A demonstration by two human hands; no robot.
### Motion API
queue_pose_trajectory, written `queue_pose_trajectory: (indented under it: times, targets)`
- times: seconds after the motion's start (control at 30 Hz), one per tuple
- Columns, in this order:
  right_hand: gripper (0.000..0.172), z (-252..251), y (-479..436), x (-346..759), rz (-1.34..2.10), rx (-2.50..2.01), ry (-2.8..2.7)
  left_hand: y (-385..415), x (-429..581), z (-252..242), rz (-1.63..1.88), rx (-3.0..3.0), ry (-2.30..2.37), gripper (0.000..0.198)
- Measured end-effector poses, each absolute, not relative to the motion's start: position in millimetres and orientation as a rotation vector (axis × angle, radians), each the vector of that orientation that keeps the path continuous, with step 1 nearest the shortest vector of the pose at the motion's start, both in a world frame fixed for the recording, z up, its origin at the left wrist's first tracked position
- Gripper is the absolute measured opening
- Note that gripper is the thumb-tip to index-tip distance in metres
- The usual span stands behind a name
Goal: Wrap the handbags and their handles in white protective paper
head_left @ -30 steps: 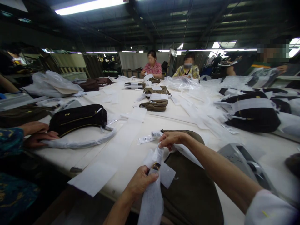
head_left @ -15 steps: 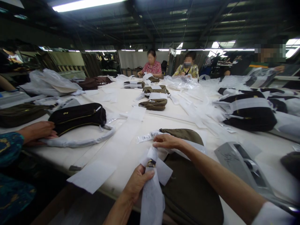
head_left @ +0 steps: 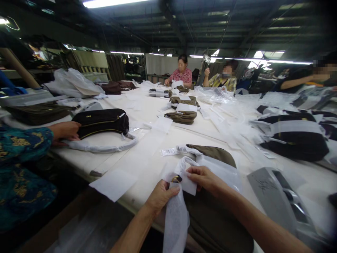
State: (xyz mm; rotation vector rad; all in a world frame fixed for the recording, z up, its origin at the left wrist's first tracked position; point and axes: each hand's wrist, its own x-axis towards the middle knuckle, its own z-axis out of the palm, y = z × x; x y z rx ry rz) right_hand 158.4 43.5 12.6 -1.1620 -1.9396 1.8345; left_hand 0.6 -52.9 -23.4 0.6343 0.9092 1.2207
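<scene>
My left hand [head_left: 162, 196] pinches a white-wrapped strap [head_left: 176, 218] just below its gold ring [head_left: 176, 179], thumb on top. To the right of the ring, my right hand [head_left: 201, 177] has its thumb and fingers closed on a loose piece of white tissue [head_left: 190, 186]. Beneath my right forearm lies an olive bag [head_left: 213, 218], partly hidden by the arm. Another olive part with a curved edge [head_left: 218, 153] shows behind it, partly under white wrap, and a small clear packet with a label [head_left: 169, 151] sits by the wrapped strap.
At the left, a co-worker's hand [head_left: 65, 130] touches a black bag [head_left: 102, 123]. A grey tape dispenser [head_left: 279, 196] stands at the right, near black bags [head_left: 297, 137]. Olive bags [head_left: 183, 117] lie mid-table; people sit at the far side.
My right hand has moved down from the strap above the ring to the tissue beside it. My left hand keeps its hold. The view has turned slightly left.
</scene>
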Motion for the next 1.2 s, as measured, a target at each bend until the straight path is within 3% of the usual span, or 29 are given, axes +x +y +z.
queue_pose_trajectory:
  times: [0.13, 0.37, 0.57, 0.77, 1.07, 1.13, 1.2]
  targets:
    - [0.013, 20, 67, 147, 1.913, -1.131, -2.118, -54, 1, -19, 1.277, 0.694, 0.906, 0.049]
    - [0.013, 23, 70, 146, 1.872, -1.026, -2.181, -53, 0, -28, 1.334, 0.597, 1.068, 0.053]
    - [0.031, 15, 54, 157, 1.932, -0.948, -1.841, -50, 2, -27, 1.371, 0.698, 1.035, 0.052]
    - [0.034, 0, 49, 131, 1.641, -1.294, -1.737, -49, 5, -28, 1.338, 0.897, 1.047, 0.046]
    - [0.036, 10, 56, 132, 1.432, -1.368, -2.036, -53, 0, -32, 1.299, 0.696, 0.97, 0.048]
    - [0.032, 15, 55, 146, 1.276, -1.269, -2.199, -53, -1, -33, 1.299, 0.626, 0.989, 0.046]
    - [0.023, 16, 52, 164, 0.911, -1.01, -2.472, -52, -3, -34, 1.286, 0.585, 0.974, 0.045]
